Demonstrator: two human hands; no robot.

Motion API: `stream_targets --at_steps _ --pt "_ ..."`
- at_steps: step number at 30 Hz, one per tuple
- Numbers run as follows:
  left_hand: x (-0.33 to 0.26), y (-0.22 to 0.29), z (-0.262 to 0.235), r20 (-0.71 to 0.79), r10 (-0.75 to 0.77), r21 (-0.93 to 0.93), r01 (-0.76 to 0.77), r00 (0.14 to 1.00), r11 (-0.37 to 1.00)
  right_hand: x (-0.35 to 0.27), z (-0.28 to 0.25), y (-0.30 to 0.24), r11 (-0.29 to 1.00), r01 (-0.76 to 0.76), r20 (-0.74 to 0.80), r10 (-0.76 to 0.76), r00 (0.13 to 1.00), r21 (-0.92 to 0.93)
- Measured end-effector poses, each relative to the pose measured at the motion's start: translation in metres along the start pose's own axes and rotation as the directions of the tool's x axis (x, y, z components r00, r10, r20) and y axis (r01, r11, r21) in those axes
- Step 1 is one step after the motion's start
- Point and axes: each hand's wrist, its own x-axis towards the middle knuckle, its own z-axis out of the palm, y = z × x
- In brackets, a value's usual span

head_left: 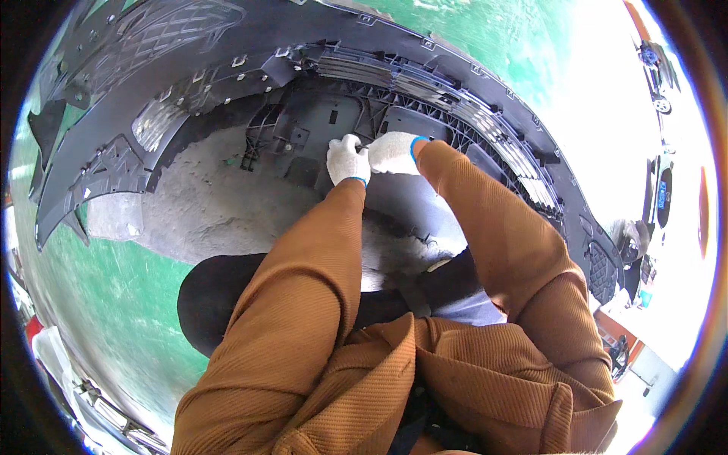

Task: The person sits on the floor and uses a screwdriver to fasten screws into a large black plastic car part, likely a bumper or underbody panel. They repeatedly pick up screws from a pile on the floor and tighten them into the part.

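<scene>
A large dark car bumper [425,47] lies with its inner side up, arching around the space before me. Over its black plastic inner panel [337,114], my left hand [348,161] is closed, in a white knit glove with a blue cuff edge. My right hand [393,153], gloved the same way, is closed just beside it, the two nearly touching. A small dark piece [362,148] shows between the fingertips; its kind is too small to tell, and the gloves hide which hand grips it.
Grey, dusty-looking sheeting [220,201] spreads under the bumper's middle. The floor [125,292] is green. Slatted grille strips [485,125] run along the bumper's inside. Parked cars [661,189] stand at the far right, and loose parts [114,413] lie at the lower left.
</scene>
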Motion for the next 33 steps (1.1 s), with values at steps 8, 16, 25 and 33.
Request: stream_targets --at_steps 8,16,25,33 --pt "0.004 0.011 0.002 0.058 -0.009 -0.021 0.01 0.998 1.0 0.012 -0.044 0.025 0.954 -0.298 0.299 0.277 0.913 0.026" --pt "0.012 -0.003 0.015 0.094 -0.123 -0.309 0.146 0.988 0.94 0.025 -0.021 -0.014 0.868 -0.48 0.285 0.433 0.855 0.124" --pt "0.031 -0.015 0.018 0.221 -0.195 -0.19 0.239 0.955 0.952 0.038 0.027 -0.027 0.956 -0.292 -0.118 0.287 0.95 -0.02" --pt "0.016 -0.003 0.036 0.102 -0.244 0.082 0.236 0.964 0.968 -0.004 -0.028 -0.011 0.983 -0.148 -0.228 0.17 0.959 0.112"
